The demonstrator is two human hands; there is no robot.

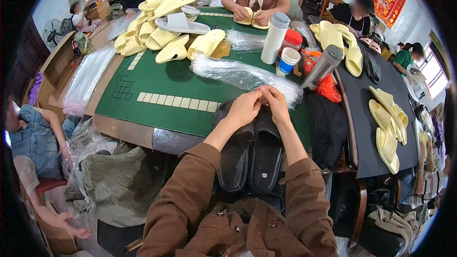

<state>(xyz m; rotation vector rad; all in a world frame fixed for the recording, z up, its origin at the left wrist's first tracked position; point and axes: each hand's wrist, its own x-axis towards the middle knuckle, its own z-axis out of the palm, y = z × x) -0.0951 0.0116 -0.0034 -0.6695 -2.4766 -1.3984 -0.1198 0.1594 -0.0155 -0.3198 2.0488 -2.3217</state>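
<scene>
My left hand (246, 107) and my right hand (276, 103) meet fingertip to fingertip above the near edge of the green table mat (176, 121). Both are closed in a pinch, and whatever lies between the fingers is too small to make out. Under my wrists, close to my body, a pair of black slippers (265, 162) sits side by side with toe ends away from me. Just beyond my fingers a bundle of clear plastic strips (233, 72) lies across the mat.
Pale yellow slippers (171, 47) are heaped at the far left, with a grey slipper (183, 23) on top. A white bottle (275, 38), a paper cup (288, 60) and a grey bottle (323, 66) stand right. More yellow slippers (386, 145) lie on the black table. A person opposite handles a yellow slipper.
</scene>
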